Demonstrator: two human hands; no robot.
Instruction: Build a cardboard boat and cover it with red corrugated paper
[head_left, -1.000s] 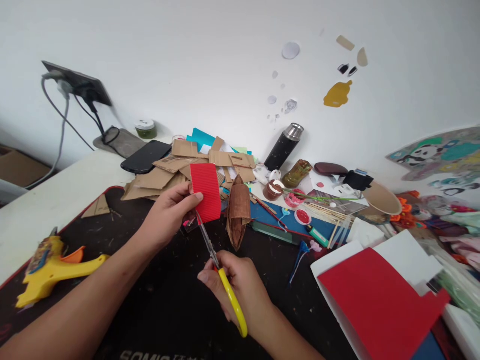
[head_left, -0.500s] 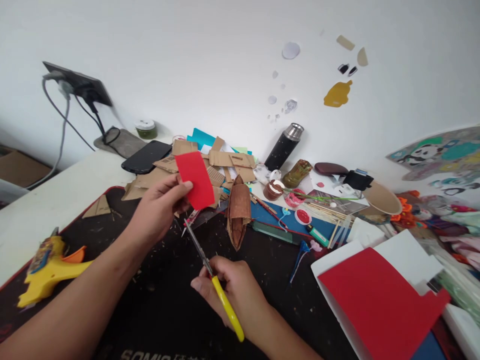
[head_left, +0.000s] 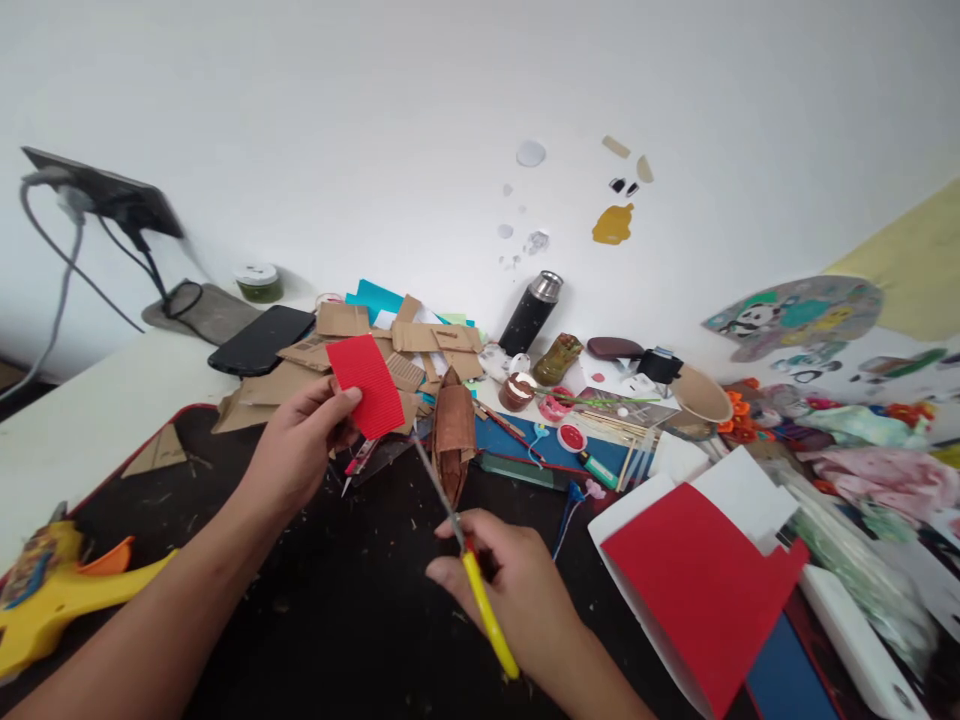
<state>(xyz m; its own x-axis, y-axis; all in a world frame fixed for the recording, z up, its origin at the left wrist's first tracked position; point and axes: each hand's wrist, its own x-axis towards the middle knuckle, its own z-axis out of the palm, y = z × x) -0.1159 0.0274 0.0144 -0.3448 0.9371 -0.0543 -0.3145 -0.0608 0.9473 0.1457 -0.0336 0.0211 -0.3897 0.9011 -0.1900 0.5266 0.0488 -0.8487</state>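
Note:
My left hand (head_left: 304, 440) pinches a small red rectangular piece of ribbed card (head_left: 369, 388) at its lower left edge. In my right hand (head_left: 510, 575) are yellow-handled scissors (head_left: 486, 610), their blades pointing up and left, apart from the red card. Behind the blades lies a brown cardboard boat (head_left: 453, 435) on the dark mat (head_left: 322, 640). A pink cutter (head_left: 360, 460) rests on the mat beneath the red card.
A yellow glue gun (head_left: 67, 595) lies at the left. Cardboard scraps (head_left: 439, 338) and a black flask (head_left: 531, 312) stand near the wall. A large red sheet (head_left: 705, 590) is at the right, near small jars and sticks.
The view has turned right. The red card has tilted, and its ribs now show. My right hand and the scissors have moved a little away from the card.

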